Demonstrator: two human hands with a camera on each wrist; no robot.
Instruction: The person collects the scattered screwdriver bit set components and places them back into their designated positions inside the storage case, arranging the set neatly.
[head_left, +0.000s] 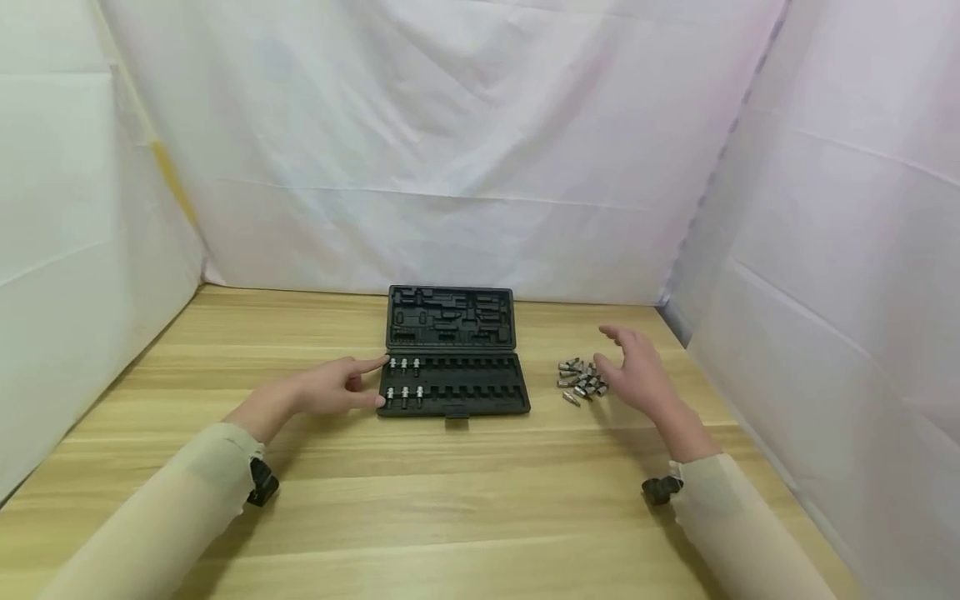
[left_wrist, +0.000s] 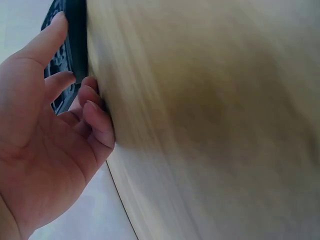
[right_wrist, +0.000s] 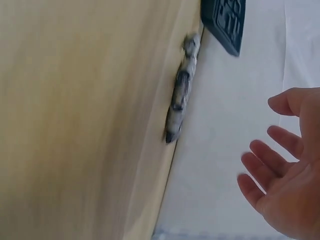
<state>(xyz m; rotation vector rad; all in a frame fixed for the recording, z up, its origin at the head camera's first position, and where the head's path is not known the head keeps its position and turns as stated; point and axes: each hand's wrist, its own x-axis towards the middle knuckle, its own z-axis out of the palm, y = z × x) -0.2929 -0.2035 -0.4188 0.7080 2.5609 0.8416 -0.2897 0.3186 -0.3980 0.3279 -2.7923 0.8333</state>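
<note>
A black hinged socket case (head_left: 454,408) lies open on the table, its lid tilted up at the back. Three silver-and-black bit sockets (head_left: 405,395) stand at the left end of each of its two rows. My left hand (head_left: 330,388) touches the case's left side, with the index finger near the hinge corner and the thumb at the front corner; the other fingers are bent beneath. To the right lies a loose pile of bit sockets (head_left: 581,380). My right hand (head_left: 637,375) hovers at the pile's right side, thumb and fingers apart, holding nothing.
The wooden table (head_left: 480,508) carries the case and pile. White sheeting (head_left: 450,167) hangs behind and along both sides. A black wrist device (head_left: 262,482) is strapped at the left cuff, another (head_left: 662,490) at the right. The case's latch (head_left: 456,422) juts toward the front.
</note>
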